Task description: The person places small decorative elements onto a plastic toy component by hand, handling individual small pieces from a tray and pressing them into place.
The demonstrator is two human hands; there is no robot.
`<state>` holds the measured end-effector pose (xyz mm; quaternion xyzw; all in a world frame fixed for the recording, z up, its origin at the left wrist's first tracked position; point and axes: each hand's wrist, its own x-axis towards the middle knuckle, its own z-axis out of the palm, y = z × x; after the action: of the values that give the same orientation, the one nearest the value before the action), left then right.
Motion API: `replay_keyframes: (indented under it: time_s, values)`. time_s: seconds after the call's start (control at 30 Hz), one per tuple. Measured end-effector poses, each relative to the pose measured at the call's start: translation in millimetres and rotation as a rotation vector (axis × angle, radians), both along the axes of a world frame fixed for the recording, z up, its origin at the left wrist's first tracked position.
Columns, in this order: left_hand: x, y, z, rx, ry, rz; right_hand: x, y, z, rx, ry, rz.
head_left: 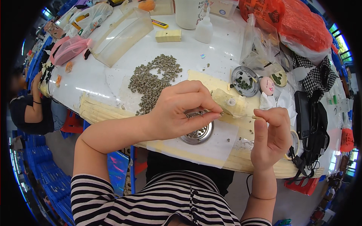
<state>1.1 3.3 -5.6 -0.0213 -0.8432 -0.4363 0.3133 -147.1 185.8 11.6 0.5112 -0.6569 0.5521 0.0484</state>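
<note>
My left hand (184,107) is closed in a pinch, with a tiny metal part (221,113) at its fingertips. Thumb and forefinger of my right hand (272,132) grip a thin pale stick (255,117), whose fine tip points toward the left hand. Between and just behind the hands sits a tape-wrapped block (220,96) with a short white nozzle on top. Partly hidden under my left hand, a round metal dish (208,136) holds more small metal parts. A loose pile of the same grey parts (154,81) spreads beyond my left forearm.
A clear round dish (256,89) with dark green bits stands at right. Farther back are a yellow block (168,36), a white squeeze bottle (204,30) and a translucent tray (122,35). A black bag (315,124) lies at the right edge; another person's arm (36,101) shows far left.
</note>
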Motion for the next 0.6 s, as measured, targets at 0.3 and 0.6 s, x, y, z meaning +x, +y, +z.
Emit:
replay_keyframes:
  time_s: [0.3, 0.6]
  values:
    - [0.0, -0.9, -0.4, -0.027, 0.003, -0.018, 2.7, -0.6, -2.9, 0.025, -0.039, 0.061]
    - [-0.3, -0.8, 0.1, -0.009, 0.002, -0.028, 1.7, -0.8, -3.0, 0.031, -0.011, 0.062]
